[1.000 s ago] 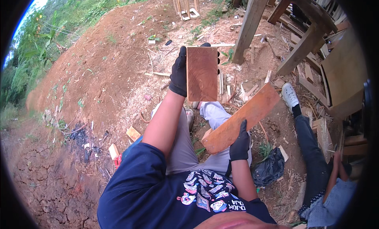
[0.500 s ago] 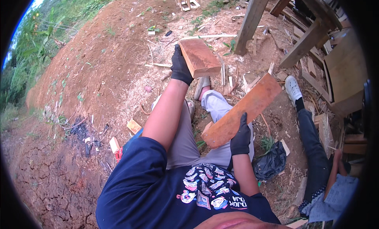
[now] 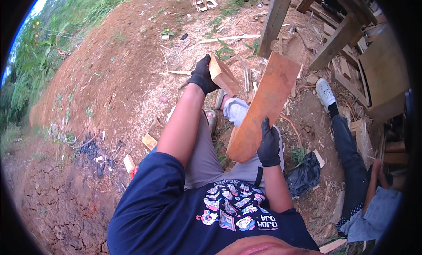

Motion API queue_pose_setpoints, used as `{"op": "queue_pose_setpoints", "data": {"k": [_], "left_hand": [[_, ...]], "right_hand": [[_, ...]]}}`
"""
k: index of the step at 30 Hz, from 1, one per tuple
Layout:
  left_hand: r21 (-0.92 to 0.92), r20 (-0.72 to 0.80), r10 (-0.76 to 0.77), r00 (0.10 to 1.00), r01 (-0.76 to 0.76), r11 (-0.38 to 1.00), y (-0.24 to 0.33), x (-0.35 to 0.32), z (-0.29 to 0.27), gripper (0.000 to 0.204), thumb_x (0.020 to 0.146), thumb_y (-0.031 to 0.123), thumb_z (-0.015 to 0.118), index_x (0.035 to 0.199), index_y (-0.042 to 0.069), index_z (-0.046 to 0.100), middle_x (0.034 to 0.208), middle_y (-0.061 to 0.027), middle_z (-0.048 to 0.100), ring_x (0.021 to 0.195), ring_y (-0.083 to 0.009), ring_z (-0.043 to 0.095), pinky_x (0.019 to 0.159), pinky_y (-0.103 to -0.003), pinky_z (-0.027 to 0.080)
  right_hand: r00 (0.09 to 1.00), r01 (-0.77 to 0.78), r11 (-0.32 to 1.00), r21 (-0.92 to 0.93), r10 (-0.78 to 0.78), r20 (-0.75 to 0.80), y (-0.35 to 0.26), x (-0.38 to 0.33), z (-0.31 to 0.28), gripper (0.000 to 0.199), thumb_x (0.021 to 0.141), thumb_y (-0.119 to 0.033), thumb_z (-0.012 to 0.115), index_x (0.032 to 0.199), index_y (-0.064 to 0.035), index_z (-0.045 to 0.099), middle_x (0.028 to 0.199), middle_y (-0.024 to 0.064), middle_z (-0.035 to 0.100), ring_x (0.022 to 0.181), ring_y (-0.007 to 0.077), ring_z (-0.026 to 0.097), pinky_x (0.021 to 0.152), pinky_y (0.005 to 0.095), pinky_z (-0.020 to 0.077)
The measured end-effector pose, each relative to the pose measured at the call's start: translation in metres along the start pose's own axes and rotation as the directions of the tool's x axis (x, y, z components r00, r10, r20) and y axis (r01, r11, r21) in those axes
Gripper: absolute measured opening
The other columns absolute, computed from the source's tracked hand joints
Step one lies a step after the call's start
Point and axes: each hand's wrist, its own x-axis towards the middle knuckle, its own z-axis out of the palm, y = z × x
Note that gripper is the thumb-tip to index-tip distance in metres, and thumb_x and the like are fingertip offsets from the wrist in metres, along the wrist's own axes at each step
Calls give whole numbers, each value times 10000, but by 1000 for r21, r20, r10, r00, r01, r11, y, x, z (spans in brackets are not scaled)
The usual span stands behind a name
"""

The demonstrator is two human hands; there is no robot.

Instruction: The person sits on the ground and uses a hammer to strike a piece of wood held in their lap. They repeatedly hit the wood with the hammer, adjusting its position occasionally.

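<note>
Both my hands wear black gloves. Out in front, my left hand (image 3: 203,74) grips a reddish-brown wooden block (image 3: 223,76) by its left side, with its narrower face and end turned toward me. My right hand (image 3: 269,146) holds a longer flat wooden board (image 3: 265,106) over my right thigh, thumb on its broad face and the other fingers hidden. The board slants up and to the right, its far corner close to the block's right. A gap shows between the two pieces near my hands.
Wooden posts (image 3: 275,24) of a frame stand at the upper right. A co-worker's outstretched leg (image 3: 345,145) lies to my right, beside a black plastic bag (image 3: 304,176). Wood offcuts (image 3: 129,163) and shavings litter the soil, which rises into a bank at left.
The block has turned in my left hand, its broad top no longer facing me. My right hand has swung the board steeper, its far end now higher and farther left.
</note>
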Motion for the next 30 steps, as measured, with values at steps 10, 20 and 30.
{"op": "queue_pose_setpoints", "data": {"k": [10, 20, 30], "left_hand": [[-237, 54, 80, 995, -65, 969, -68, 26, 22, 733, 1137, 663, 304, 1625, 135, 442, 1600, -193, 549, 1501, -413, 502, 1265, -597, 373], [-70, 133, -30, 991, 40, 997, -141, 61, -2, 880, 1102, 746, 263, 1607, 68, 506, 1512, -241, 644, 1353, -433, 635, 1189, -510, 494], [-195, 635, -89, 767, 270, 943, -153, 35, 16, 608, 1162, 497, 416, 1564, 58, 536, 1493, -190, 655, 1305, -385, 663, 1128, -509, 556]], "right_hand": [[994, 62, 949, 310, -86, 65, -33, 20, 12, 570, 1165, -434, 563, 1495, 30, 588, 1333, 96, 721, 1163, 183, 705, 1002, 347, 571], [992, 8, 817, 577, -78, 97, -26, 34, 18, 609, 1147, -405, 585, 1615, -30, 478, 1500, 107, 632, 1336, 212, 640, 1139, 397, 527], [950, 270, 916, 296, -304, 73, -37, 22, 5, 852, 1103, -325, 693, 1761, -58, 223, 1715, 111, 427, 1536, 183, 438, 1270, 364, 358]]}}
